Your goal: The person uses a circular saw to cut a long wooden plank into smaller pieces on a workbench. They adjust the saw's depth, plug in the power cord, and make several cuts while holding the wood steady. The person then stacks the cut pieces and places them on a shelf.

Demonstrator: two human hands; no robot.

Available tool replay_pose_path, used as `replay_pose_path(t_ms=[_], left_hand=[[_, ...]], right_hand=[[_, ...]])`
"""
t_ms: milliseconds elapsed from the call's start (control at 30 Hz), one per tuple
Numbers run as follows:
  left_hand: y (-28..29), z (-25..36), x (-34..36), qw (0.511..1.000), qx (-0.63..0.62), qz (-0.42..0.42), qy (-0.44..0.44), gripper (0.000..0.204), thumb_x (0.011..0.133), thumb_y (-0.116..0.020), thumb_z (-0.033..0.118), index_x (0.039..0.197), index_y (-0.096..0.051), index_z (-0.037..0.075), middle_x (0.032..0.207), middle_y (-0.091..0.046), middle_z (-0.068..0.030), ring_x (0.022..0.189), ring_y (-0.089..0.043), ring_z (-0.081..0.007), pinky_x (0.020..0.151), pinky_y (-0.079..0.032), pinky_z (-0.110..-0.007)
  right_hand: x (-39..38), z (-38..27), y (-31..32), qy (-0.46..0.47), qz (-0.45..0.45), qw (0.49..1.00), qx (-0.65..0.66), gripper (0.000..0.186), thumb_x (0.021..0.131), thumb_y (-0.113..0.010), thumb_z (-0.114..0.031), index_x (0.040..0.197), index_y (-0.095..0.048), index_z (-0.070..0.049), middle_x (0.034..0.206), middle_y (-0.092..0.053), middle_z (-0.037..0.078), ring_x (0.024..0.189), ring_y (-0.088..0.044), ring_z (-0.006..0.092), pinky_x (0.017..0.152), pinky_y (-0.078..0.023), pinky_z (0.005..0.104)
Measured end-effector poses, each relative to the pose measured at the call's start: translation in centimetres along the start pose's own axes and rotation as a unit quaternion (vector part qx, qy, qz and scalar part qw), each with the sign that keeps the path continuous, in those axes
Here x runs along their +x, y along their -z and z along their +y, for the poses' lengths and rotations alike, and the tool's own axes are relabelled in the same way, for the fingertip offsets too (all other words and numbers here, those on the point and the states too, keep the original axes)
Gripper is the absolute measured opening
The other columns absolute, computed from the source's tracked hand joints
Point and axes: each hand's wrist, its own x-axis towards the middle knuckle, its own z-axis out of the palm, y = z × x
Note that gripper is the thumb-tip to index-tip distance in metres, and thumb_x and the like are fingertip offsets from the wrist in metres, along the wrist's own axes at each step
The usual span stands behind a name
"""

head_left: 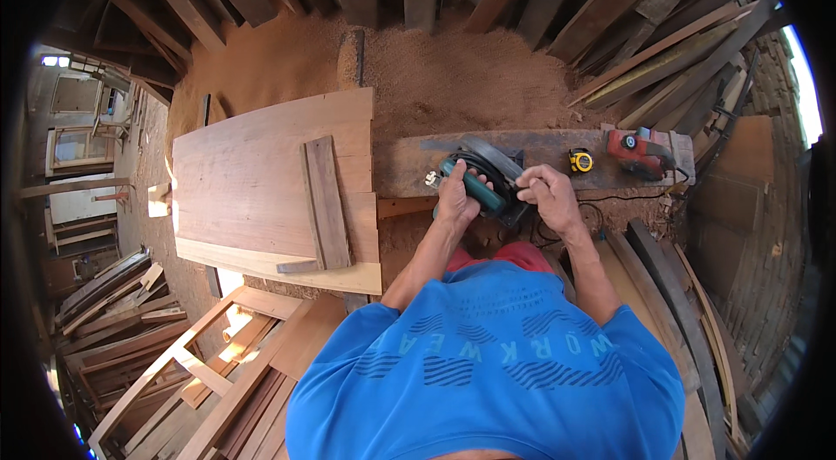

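Circular saw (484, 194) being held at the near edge of the worktop (544, 146) | left hand (456, 199) gripping its green body | right hand (552, 197) curling beside it, cannot tell if gripping | yellow tape measure (581, 160) sitting near red power tool (640, 153)

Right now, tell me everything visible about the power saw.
The power saw has a teal casing, apparently plastic, with a curved grey guard and black parts. It is over the near edge of a wooden plank, the left hand wrapped around its casing. The right hand is at its right side; contact is unclear. The blade cannot be made out.
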Motion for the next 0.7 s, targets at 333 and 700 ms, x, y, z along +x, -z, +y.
replay_pose_path(t_ms=[333, 700], left_hand=[[-1.0, 2.4, 2.3, 0.998, -0.055, -0.018, -0.006, 0.030, 0.095, -0.068, 0.033, 0.092, -0.055, 0.007, 0.081, -0.056, -0.0055, 0.074, -0.057, -0.0218, 0.074, -0.052, -0.046], [4.1, -1.3, -1.4, 0.948, 0.300, -0.092, -0.064, 0.047, 0.088, -0.070, 0.014, 0.125, -0.044, 0.001, 0.073, -0.058, -0.0065, 0.057, -0.058, -0.0156, 0.048, -0.050, -0.031]], right_hand=[[-0.5, 5.6, -2.4, -0.040, 0.017, 0.989, -0.140, 0.036, 0.090, -0.062, -0.013, 0.121, -0.064, 0.005, 0.093, -0.073, 0.019, 0.085, -0.072, 0.0267, 0.079, -0.055, 0.0371], [4.9, -3.0, -3.8, 0.061, -0.082, 0.949, -0.298, 0.038, 0.092, -0.059, -0.023, 0.120, -0.066, 0.002, 0.104, -0.071, 0.022, 0.099, -0.068, 0.0332, 0.088, -0.052, 0.0408]])
